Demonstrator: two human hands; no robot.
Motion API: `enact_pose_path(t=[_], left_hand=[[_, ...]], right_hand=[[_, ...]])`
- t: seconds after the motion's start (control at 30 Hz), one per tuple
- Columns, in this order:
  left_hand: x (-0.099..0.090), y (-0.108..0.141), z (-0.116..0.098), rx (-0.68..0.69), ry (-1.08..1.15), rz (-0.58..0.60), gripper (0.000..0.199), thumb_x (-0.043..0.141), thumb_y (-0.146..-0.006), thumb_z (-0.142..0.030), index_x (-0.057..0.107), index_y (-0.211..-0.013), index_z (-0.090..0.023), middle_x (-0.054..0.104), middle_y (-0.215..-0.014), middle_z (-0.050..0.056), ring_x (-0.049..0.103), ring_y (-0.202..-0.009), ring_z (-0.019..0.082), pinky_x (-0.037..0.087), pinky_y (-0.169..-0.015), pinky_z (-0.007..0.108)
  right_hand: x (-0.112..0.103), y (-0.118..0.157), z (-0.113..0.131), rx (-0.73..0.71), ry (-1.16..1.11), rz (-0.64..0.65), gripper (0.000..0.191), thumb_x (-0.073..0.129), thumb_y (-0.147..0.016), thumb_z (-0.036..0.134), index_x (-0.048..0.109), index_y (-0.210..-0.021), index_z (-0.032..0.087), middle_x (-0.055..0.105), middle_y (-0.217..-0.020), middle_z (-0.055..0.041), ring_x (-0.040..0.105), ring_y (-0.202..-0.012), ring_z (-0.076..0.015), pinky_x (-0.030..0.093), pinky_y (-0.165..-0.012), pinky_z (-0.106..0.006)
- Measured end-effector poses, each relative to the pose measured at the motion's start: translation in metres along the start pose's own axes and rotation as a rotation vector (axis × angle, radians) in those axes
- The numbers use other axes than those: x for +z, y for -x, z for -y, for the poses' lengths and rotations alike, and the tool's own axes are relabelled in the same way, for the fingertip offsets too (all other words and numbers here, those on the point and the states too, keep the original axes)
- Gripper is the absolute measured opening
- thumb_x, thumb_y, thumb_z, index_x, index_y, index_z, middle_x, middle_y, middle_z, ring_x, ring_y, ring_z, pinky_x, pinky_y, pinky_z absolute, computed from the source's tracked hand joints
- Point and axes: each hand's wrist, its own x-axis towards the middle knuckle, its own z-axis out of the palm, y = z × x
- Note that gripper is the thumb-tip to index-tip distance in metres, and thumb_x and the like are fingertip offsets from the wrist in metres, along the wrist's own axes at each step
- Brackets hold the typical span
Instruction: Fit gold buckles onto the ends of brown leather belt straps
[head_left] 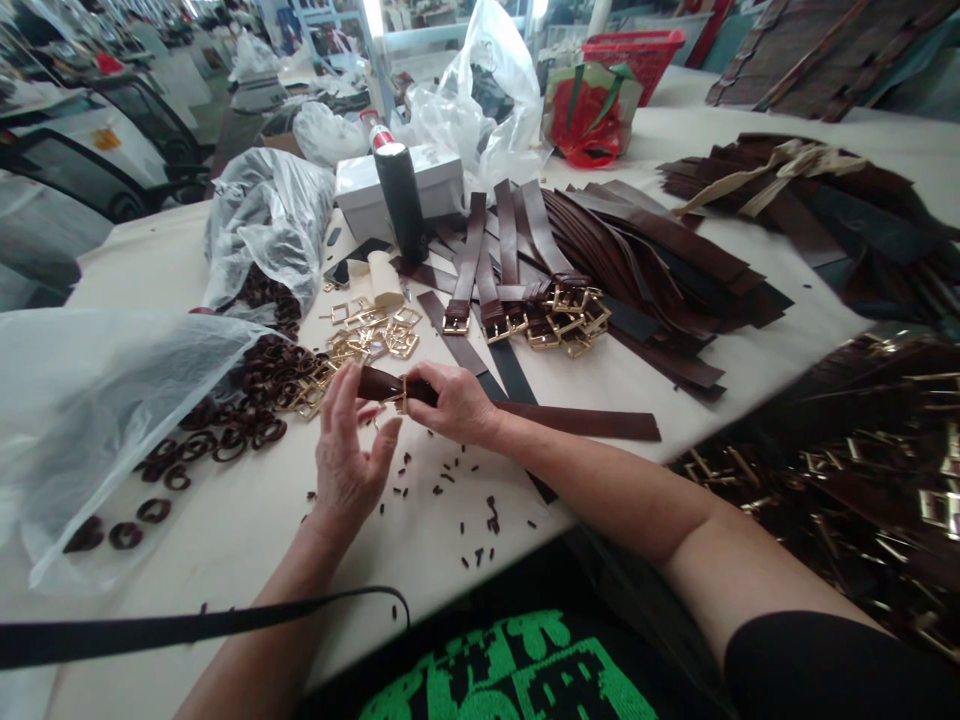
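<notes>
My right hand [457, 402] grips a dark brown leather strap [382, 385] with a gold square buckle [402, 394] on it. My left hand [349, 455] sits just left of the buckle, its fingers apart and their tips at the strap's end. A longer brown strap [577, 421] lies under my right wrist. Small dark leather offcuts [450, 480] are scattered on the white table [240, 590] below both hands. Loose gold buckles [367, 330] lie in a pile beyond my left hand, and dark brown oval rings [262, 375] spill from a clear plastic bag [97, 400].
Stacks of brown straps [645, 260] with buckles fill the table's middle and right. A black thread spool [401, 200] stands before a white box [397, 190]. More bags lie behind. A mass of glossy buckled straps [847, 480] sits at lower right, and a black cord [187, 628] crosses the near edge.
</notes>
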Motion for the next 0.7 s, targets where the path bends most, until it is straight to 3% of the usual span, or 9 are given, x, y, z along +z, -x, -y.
enact_pose_path(t=[0.1,0.23,0.47,0.7], left_hand=[[-0.003,-0.0044,0.0066,-0.126,0.201,-0.088,0.068,0.071,-0.084,-0.047,0.047,-0.144,-0.025,0.051,-0.146,0.013,0.064,-0.113,0.026,0.056,-0.091,0.037],[-0.0029,-0.007,0.0085,-0.325,0.325,-0.018,0.043,0.076,-0.079,-0.048,0.07,-0.109,-0.017,0.072,-0.105,0.008,0.068,-0.089,0.02,0.056,-0.075,0.03],[-0.0042,-0.0081,0.0029,-0.409,0.392,0.006,0.032,0.082,-0.072,-0.041,0.073,-0.09,-0.016,0.068,-0.072,0.001,0.058,-0.06,0.011,0.047,-0.059,0.023],[-0.0024,-0.0071,0.008,-0.453,0.436,0.028,0.033,0.085,-0.068,-0.036,0.072,-0.091,-0.015,0.067,-0.069,0.0,0.058,-0.06,0.011,0.046,-0.059,0.023]], right_hand=[[0.0013,0.0008,0.0004,-0.031,0.018,0.031,0.018,0.069,-0.082,0.024,0.065,-0.097,0.016,0.066,-0.085,-0.0022,0.059,-0.075,-0.0148,0.042,-0.071,-0.025],[0.0022,0.0022,0.0011,-0.054,0.038,0.057,0.016,0.068,-0.084,0.025,0.064,-0.097,0.017,0.067,-0.086,-0.0027,0.06,-0.077,-0.0156,0.042,-0.071,-0.026],[0.0025,0.0034,0.0025,-0.109,0.062,0.066,0.015,0.067,-0.082,0.022,0.063,-0.096,0.017,0.067,-0.085,-0.0021,0.059,-0.075,-0.0149,0.04,-0.069,-0.025],[0.0047,0.0029,-0.0006,-0.094,0.086,0.091,0.015,0.066,-0.082,0.024,0.063,-0.096,0.018,0.068,-0.086,-0.0023,0.061,-0.077,-0.0159,0.04,-0.069,-0.025]])
